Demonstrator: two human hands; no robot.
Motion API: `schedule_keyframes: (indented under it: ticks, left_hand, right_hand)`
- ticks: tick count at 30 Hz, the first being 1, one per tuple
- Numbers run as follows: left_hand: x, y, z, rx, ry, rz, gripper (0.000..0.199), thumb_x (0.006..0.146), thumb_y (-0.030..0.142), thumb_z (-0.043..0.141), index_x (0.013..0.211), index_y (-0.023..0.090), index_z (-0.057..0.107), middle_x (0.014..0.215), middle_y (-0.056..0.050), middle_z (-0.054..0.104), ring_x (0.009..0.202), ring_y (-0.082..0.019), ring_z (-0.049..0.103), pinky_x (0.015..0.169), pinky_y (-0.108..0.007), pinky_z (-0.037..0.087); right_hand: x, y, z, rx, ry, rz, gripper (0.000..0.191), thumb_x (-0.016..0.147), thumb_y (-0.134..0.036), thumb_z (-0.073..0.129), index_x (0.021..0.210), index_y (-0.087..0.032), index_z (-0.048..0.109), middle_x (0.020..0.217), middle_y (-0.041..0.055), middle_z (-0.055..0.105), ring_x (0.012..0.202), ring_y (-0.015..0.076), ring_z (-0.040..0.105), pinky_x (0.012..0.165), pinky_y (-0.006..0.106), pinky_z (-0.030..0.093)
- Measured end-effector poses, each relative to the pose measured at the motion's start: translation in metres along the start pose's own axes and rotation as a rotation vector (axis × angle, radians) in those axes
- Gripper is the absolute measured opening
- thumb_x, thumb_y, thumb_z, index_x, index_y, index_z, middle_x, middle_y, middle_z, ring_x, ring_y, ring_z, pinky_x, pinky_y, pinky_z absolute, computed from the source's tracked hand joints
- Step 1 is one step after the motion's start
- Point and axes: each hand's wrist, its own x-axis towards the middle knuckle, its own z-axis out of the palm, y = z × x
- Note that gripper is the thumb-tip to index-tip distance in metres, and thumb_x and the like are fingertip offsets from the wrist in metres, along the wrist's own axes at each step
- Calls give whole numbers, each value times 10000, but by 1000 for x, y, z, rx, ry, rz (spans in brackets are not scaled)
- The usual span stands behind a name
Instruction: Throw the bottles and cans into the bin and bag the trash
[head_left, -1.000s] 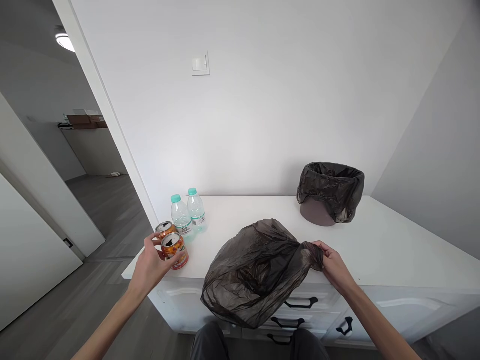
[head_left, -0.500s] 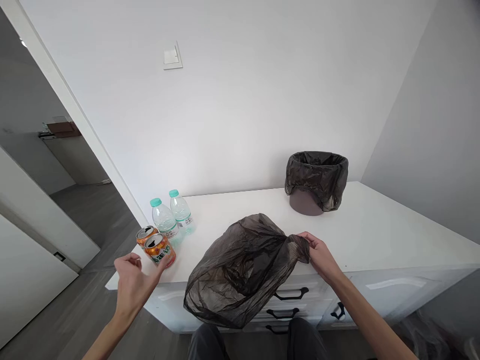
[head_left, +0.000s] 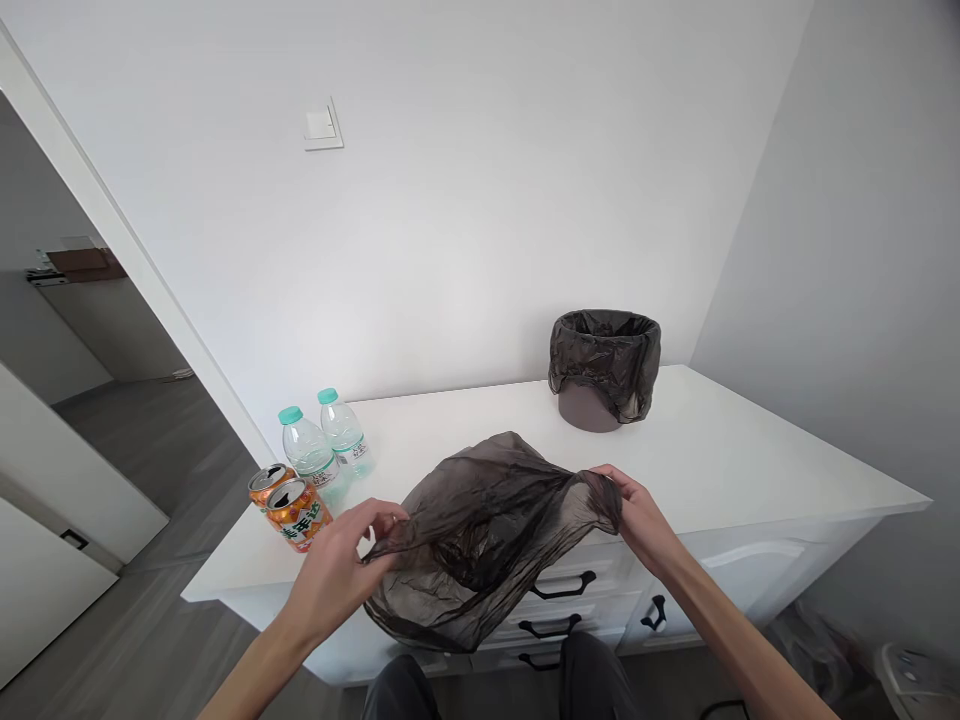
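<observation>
Hands (head_left: 337, 568) now both on sheer, crumpled black bag (head_left: 499, 500)

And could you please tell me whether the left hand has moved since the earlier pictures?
Yes: judged against the left corner of the countertop, the left hand has moved rightward, away from the orange cans, and now grips the dark plastic bag.

Cans (head_left: 301, 514) and bottles (head_left: 343, 436) left of bag (head_left: 502, 490), bin (head_left: 589, 409) behind right.

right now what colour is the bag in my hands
The bag is sheer black, in the head view.
</observation>
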Motion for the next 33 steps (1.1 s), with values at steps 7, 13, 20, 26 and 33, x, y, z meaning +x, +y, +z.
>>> schedule_keyframes:
  ticks: [7,13,20,26,33]
  left_hand:
    - [-25,-20,-30,-147,301,-11,179,950,301,465,822,238,573,885,-25,660,830,-182,619,718,-259,478]
    - [-54,-46,-39,-213,167,-137,258,922,332,431,718,230,553,1078,-75,691,995,-233,642,830,-301,532]
    - [-81,-77,-24,-253,115,-224,257,926,368,421,750,229,548,1053,-95,701,1003,-250,639,833,-309,537]
    - [-99,-82,7,-221,35,-190,242,696,149,385,819,231,577,1199,-104,656,1023,-234,605,775,-290,492]
    - [-110,-89,21,-197,85,-180,258,711,111,395,834,220,595,1249,-115,647,1116,-229,592,865,-298,505]
  right_hand:
    - [-71,-73,36,-254,-244,-152,228,902,-445,707,880,-219,689,821,29,675,729,162,597,657,269,481]
    - [-104,-106,80,-431,-1001,-94,258,857,-277,727,1113,-260,758,1000,38,776,902,196,727,818,293,552]
    - [-48,-66,53,-493,-186,-92,332,926,-550,645,1052,-244,660,1095,69,727,988,224,692,936,385,545]
    - [-15,-6,59,-732,-362,100,715,830,-617,713,1413,-262,501,1380,128,601,1213,279,617,953,398,534]
    - [-9,-6,93,-1038,-504,1,168,763,-308,727,850,-207,624,936,44,716,861,240,630,726,327,466]
